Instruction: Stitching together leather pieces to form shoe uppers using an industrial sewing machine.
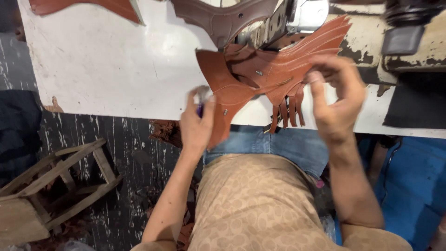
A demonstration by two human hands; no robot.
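Left hand (197,122) pinches leather piece (260,76), small purple item half-hidden in fingers. Right hand (335,100) blurred, fingers curled loose, grip unclear.

Two hands are in view, the left hand (197,123) and the right hand (337,100), both over one white tabletop (111,65). Leather pieces come in three lots: one heap of tan leather pieces (269,76) whose number cannot be told apart, one dark brown leather piece (223,18) and one reddish leather piece (88,6) at the far edge. There is one sewing machine (297,16), and one wooden stool (60,181) on the floor.
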